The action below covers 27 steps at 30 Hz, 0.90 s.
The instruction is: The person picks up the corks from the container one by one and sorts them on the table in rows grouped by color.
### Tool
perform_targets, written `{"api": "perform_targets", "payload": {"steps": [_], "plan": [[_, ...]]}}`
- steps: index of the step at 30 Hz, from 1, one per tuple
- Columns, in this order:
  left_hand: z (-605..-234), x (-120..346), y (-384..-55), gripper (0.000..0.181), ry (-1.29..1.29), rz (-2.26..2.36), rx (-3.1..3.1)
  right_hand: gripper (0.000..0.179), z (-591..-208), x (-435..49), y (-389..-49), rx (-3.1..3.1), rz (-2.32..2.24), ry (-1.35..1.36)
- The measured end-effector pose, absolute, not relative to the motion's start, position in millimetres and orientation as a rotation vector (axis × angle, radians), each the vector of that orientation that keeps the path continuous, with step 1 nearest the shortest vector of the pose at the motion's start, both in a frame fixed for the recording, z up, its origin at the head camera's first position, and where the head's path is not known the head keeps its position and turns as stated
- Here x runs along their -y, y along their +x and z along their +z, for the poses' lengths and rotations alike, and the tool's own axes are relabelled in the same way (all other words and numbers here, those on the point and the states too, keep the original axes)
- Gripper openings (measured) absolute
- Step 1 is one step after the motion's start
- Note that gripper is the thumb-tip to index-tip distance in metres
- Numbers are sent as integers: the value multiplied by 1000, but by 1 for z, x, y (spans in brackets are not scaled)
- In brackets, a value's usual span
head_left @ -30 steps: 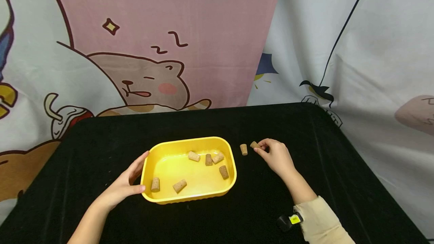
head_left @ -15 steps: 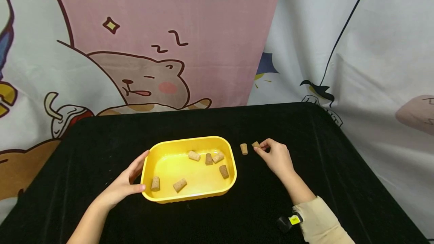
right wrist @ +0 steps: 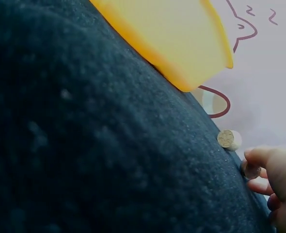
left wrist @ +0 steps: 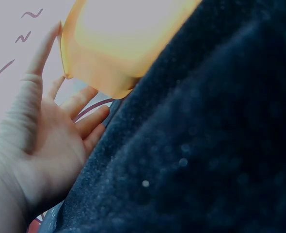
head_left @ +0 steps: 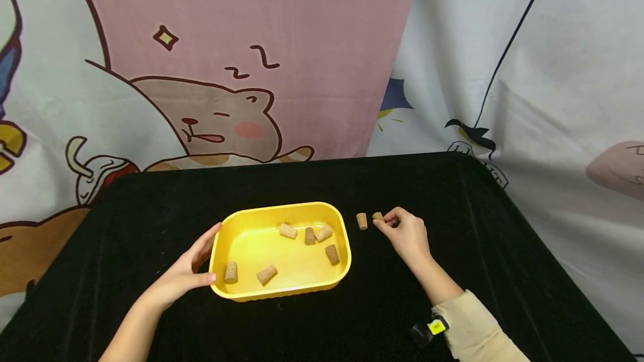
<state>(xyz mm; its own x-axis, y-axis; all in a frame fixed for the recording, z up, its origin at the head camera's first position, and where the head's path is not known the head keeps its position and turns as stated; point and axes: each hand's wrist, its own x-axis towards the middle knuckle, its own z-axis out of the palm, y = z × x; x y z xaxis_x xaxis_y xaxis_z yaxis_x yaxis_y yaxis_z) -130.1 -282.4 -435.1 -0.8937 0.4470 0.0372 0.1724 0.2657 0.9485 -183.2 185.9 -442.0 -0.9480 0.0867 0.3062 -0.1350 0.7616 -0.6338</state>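
A yellow plastic tub [head_left: 279,293] stands on the black cloth with several cork stoppers inside, one of them a cork [head_left: 266,275] near its front wall. My left hand [head_left: 178,275] touches the tub's left end, its thumb and fingers spread and fairly straight; the left wrist view shows the palm apart from the tub wall. Right of the tub my right hand [head_left: 408,234] pinches a cork stopper [head_left: 378,216] between thumb and fingertips, low at the cloth. Beside it, between hand and tub, another cork [head_left: 361,221] stands on the cloth.
The black cloth [head_left: 302,334] covers the table, whose far edge meets a printed curtain [head_left: 322,71]. A white curtain [head_left: 553,99] hangs at the right. A dark device with a yellow label [head_left: 435,327] sits at my right wrist.
My right hand has shifted very slightly, and the pinched cork has turned and lowered a little at the cloth. My left hand and the tub have stayed in place.
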Motion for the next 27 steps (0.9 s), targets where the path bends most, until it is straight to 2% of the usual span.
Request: {"api": "perform_targets", "payload": {"steps": [27], "plan": [[-434,281,-129,80,550,1673,-2291,28,-443,-180,-182,2684,931,26]]}}
